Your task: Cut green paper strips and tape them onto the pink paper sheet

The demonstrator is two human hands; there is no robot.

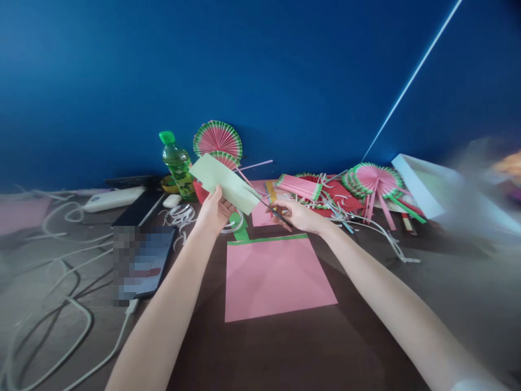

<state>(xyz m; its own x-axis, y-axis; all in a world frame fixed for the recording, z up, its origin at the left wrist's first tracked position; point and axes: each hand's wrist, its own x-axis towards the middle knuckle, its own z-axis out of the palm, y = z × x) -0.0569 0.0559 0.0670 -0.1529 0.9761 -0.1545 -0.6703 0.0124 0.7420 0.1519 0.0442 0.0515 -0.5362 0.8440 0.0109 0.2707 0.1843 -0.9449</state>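
My left hand (216, 213) is closed on a pale green sheet of paper (223, 178), thumb on the near face, holding it tilted above the table. My right hand (296, 216) grips a pair of dark scissors (278, 215), whose blades reach the right end of the sheet, where a slit shows. Below both hands a pink sheet of paper (277, 282) lies flat, with a green strip (268, 239) along its far edge. Between the hands, a roll of tape (239, 224) and a green paper piece (241, 234) are partly hidden behind my left hand.
Pleated pink-and-green paper fans (217, 137) lean on the blue wall; more fans (376, 182) lie right, near paper scraps (336, 209) and a white box (425, 184). Left stand a green-capped bottle (177, 165), a phone (152, 263) and looping white cables (87, 315).
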